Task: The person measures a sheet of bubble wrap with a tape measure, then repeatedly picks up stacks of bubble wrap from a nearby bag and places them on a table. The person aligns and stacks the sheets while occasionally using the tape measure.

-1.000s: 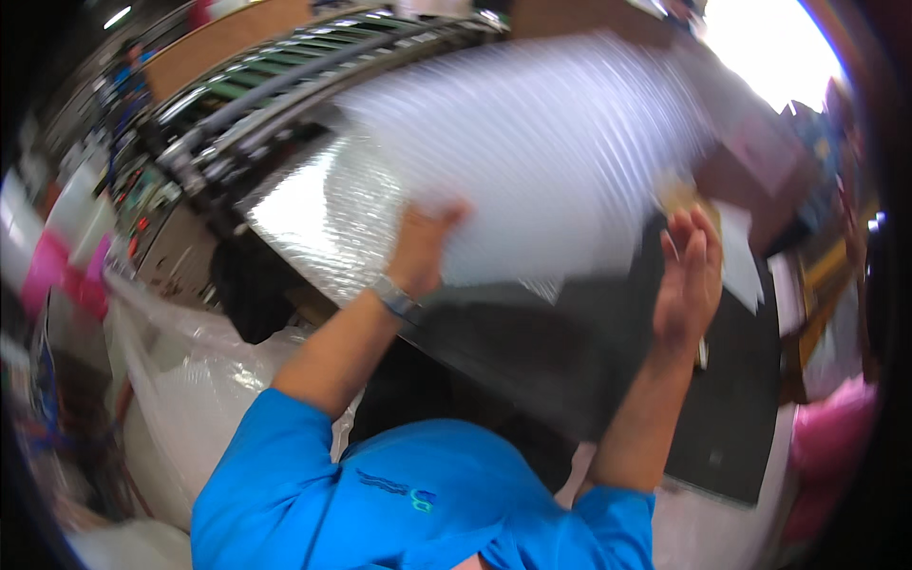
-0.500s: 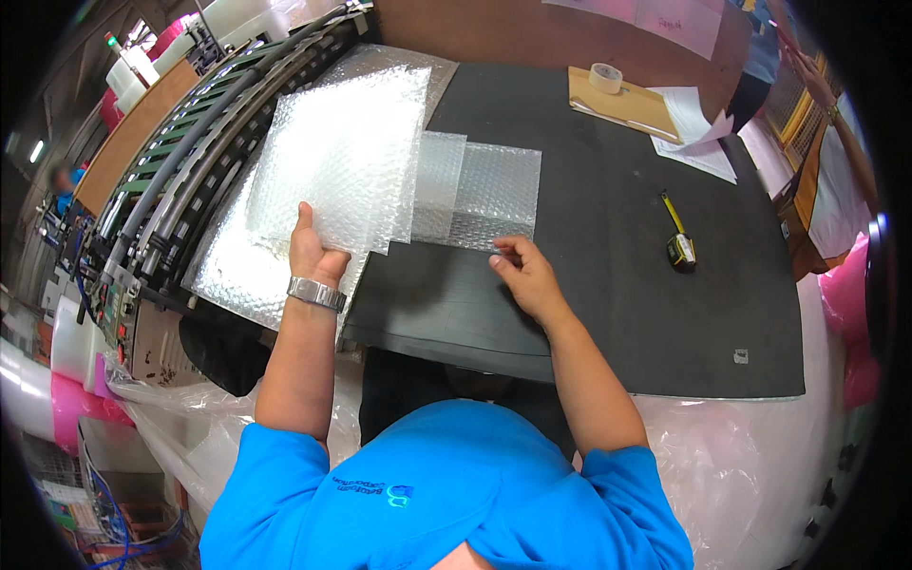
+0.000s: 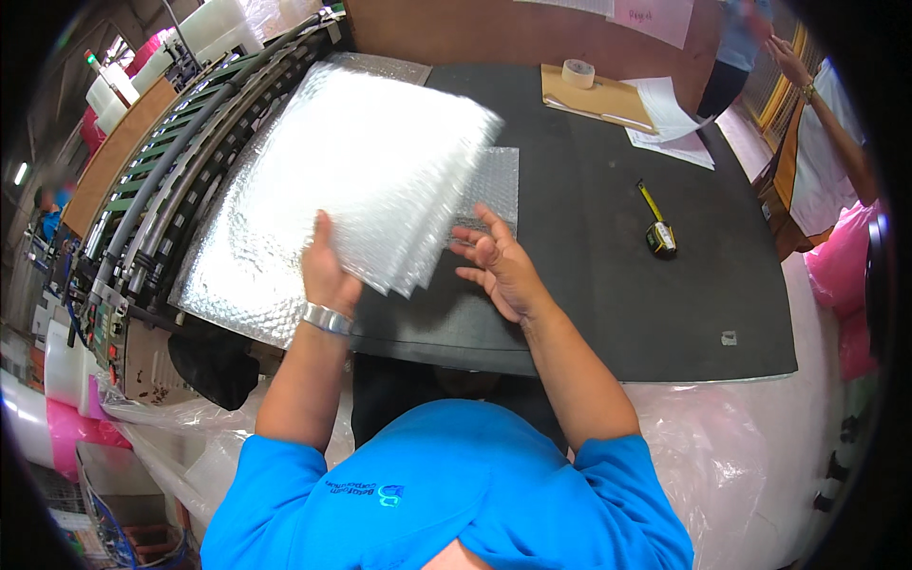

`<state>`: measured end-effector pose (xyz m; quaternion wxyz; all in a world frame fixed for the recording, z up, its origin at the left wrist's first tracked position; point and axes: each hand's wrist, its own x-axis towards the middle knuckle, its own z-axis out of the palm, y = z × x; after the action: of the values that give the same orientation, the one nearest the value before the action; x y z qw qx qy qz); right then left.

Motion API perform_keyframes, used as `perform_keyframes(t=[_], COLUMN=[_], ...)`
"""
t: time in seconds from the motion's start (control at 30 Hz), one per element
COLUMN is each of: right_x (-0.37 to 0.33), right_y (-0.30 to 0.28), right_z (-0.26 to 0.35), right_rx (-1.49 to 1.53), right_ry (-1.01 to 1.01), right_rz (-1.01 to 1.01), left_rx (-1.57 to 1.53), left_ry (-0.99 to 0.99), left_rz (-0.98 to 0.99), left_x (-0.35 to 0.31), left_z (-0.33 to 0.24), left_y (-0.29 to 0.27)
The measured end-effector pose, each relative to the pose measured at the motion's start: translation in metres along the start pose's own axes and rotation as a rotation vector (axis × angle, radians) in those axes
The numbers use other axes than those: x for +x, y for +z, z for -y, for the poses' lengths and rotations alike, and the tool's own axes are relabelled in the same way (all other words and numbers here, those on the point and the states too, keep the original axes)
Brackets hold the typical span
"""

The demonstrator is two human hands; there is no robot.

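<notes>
My left hand (image 3: 330, 271) grips a stack of clear bubble wrap sheets (image 3: 399, 171) near its lower left edge, thumb on top. The stack is tilted, and its overlapping lower right corners fan out slightly above the black tabletop (image 3: 589, 313). Just right of those corners, my right hand (image 3: 503, 266) is open with its fingers spread and nothing in it. Another bubble wrap sheet (image 3: 502, 171) lies flat on the table, partly hidden behind the stack and my right fingers. Larger bubble wrap (image 3: 233, 266) lies at the left, beneath the held stack.
A machine with long rollers (image 3: 171, 161) borders the table's left side. To the right lies a yellow and black tape measure (image 3: 660, 237). At the back are a brown folder (image 3: 598, 109), a roll of tape (image 3: 578, 73) and white papers (image 3: 670, 104). Another person's arm (image 3: 841, 128) shows at the far right.
The held stack has swung to the right, covering more of the flat sheets. My right hand has moved slightly left, its curled fingers now spread. The whole view has shifted a little.
</notes>
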<state>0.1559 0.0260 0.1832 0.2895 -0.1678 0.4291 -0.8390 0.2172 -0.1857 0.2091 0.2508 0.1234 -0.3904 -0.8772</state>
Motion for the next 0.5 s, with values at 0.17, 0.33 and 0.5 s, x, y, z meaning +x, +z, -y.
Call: perform_keyframes(t=[0.17,0.33,0.5], right_x=[0.013,0.015,0.013], right_y=[0.005,-0.022,-0.025], right_z=[-0.012,-0.040,-0.042], right_rx=[0.285,0.413,0.450], right_ry=[-0.060,-0.024,0.026], right_rz=[-0.104,-0.116,-0.080], left_rx=[0.379,0.406,0.450], left_ry=[0.447,0.409,0.437], left_rz=[0.012,0.158,0.213], left_x=[-0.043,-0.054,-0.053], left_z=[0.036,0.049,0.055], left_y=[0.021,0.019,0.015])
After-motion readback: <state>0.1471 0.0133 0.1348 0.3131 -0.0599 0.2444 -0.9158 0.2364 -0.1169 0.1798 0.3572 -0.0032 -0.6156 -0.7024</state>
